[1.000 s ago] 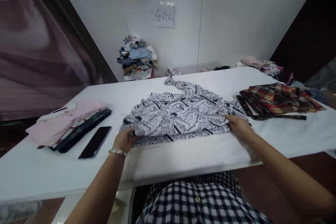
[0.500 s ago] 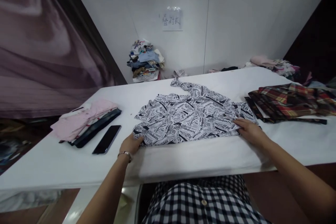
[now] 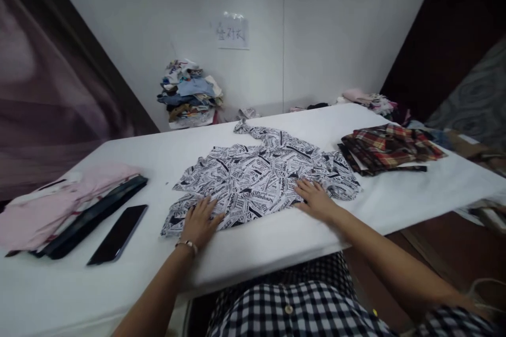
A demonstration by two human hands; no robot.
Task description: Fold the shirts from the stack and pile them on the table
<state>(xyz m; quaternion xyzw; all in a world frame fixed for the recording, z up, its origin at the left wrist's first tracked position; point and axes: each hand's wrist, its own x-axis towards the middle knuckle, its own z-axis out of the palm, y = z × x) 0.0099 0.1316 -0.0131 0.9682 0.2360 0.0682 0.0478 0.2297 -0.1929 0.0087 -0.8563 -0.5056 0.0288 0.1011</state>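
Observation:
A black-and-white newspaper-print shirt [image 3: 256, 176] lies spread on the white-covered table [image 3: 253, 242] in front of me, with one sleeve stretching away toward the back. My left hand [image 3: 201, 221] rests flat on its near left part, fingers spread. On the near right part lies my right hand [image 3: 316, 200], also flat with its fingers apart. Neither hand grasps the cloth. Some creases run across the shirt.
Left of the shirt are a black phone [image 3: 118, 234] and a stack of folded clothes [image 3: 79, 200], pink on top. A folded red plaid shirt [image 3: 387, 147] lies at the right. Behind the table rises a tall clothes pile [image 3: 192, 95]; a paper sign [image 3: 233, 31] hangs on the wall.
Both hands have let go of the shirt's near edge and moved inward onto it, now lying flat. The view has turned a little to the right.

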